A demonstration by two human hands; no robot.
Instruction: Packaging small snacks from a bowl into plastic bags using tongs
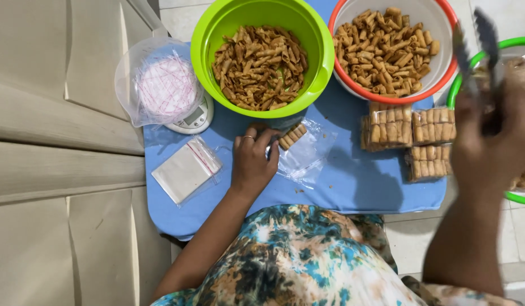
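On the blue tabletop [341, 181], the left hand [252, 161] rests with fingers curled on the mouth of a clear plastic bag [305, 153] that holds a few small pastry rolls [292, 136], just below the green bowl [313, 62] of fried rolls. The right hand [492, 139], blurred and raised near the table's right edge, grips dark tongs [475, 42] pointing up beside the red-rimmed white bowl [443, 17]. Packed bags of rolls [409, 136] lie between the two hands.

view: head | looks straight down | close over blue table [341, 187] | single view
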